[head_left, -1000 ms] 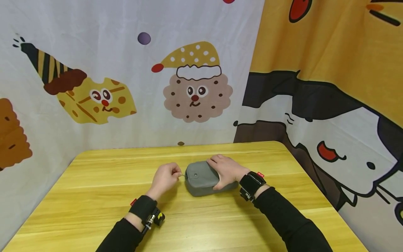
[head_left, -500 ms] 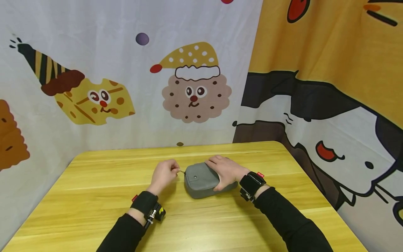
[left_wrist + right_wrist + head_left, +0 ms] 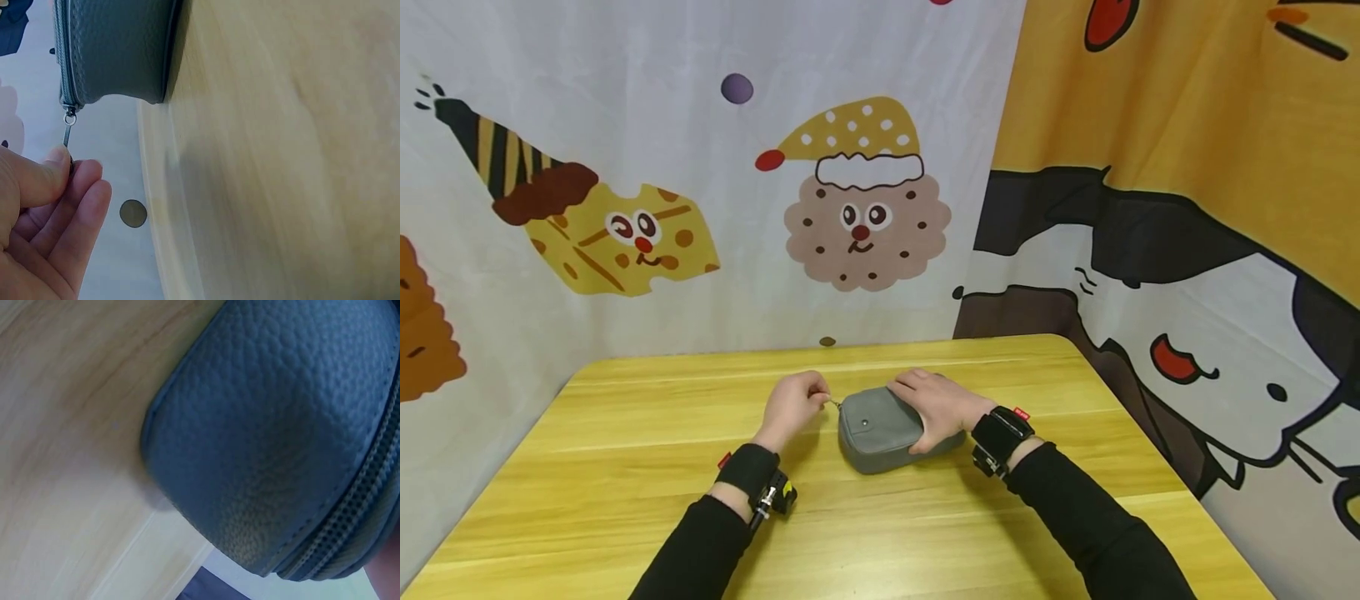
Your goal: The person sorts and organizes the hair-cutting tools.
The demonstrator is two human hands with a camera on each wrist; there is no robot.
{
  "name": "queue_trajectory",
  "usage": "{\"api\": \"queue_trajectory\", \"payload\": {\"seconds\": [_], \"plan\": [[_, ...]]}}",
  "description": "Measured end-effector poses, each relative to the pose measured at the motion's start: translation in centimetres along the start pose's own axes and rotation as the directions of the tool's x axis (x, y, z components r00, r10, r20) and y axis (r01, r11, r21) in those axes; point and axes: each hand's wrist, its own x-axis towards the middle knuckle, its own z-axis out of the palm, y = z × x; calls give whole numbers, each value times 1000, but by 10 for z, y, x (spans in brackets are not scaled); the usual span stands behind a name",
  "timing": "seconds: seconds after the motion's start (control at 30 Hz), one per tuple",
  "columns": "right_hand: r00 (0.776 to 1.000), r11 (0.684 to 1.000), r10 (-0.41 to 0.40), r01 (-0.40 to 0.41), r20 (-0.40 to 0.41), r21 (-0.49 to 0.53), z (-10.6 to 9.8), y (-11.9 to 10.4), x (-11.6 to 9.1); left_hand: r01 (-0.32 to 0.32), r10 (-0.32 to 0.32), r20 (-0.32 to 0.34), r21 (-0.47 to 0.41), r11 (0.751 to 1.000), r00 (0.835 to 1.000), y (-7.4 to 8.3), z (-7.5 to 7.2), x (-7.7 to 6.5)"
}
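A grey pebbled-leather zip pouch [image 3: 874, 427] lies on the wooden table, with a small stud on its top face. From the right, my right hand [image 3: 942, 408] grips it, thumb on the near side and fingers over the top. At its left end, my left hand [image 3: 793, 407] pinches the metal zipper pull [image 3: 67, 132] between thumb and fingers. The pull stretches taut from the slider at the pouch's corner, as the left wrist view shows. In the right wrist view the zipper teeth [image 3: 350, 506] run closed along the pouch's edge, and most of the right hand is hidden.
The wooden table [image 3: 880, 533] extends around the pouch on all sides. Behind it hangs a white curtain [image 3: 670, 325] with cartoon prints, and a yellow patterned curtain [image 3: 1060, 100] hangs at the right. Both wrists wear black straps with cameras.
My left hand has shifted slightly away from me, drawing the zipper pull toward the pouch's far left corner. The pouch's left end has moved slightly nearer to me; my right hand keeps its grip.
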Motion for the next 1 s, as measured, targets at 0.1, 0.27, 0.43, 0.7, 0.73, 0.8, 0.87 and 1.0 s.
{"api": "queue_trajectory", "payload": {"seconds": [0.1, 0.27, 0.43, 0.7, 0.73, 0.8, 0.87, 1.0], "plan": [[1000, 1000, -19, 19, 1, 8, -1, 2, 1, -11, 11, 4, -1, 1000, 1000, 0, 0, 3], [999, 999, -47, 47, 7, 7, 0, 6, 2, -23, 23, 5, 17, 1000, 1000, -2, 2, 7], [999, 998, -54, 54, 8, 25, 1, 9, 1, -48, 47, 9, 40, 998, 999, -3, 6, 11], [999, 999, -41, 41, 5, 35, 5, 11, -1, -67, 67, 15, 34, 997, 998, -4, 9, 13], [999, 999, -42, 42, 6, 34, 5, 11, -1, -70, 70, 14, 35, 997, 997, -4, 10, 14], [999, 999, -43, 42, 11, 27, 5, 11, -1, -74, 73, 14, 38, 997, 997, -5, 11, 15], [999, 999, -44, 43, 16, 21, 6, 11, 0, -73, 73, 13, 43, 996, 997, -4, 12, 16], [998, 998, -55, 55, 11, 9, 5, 11, 1, -70, 70, 10, 46, 996, 998, -3, 13, 19]]}}
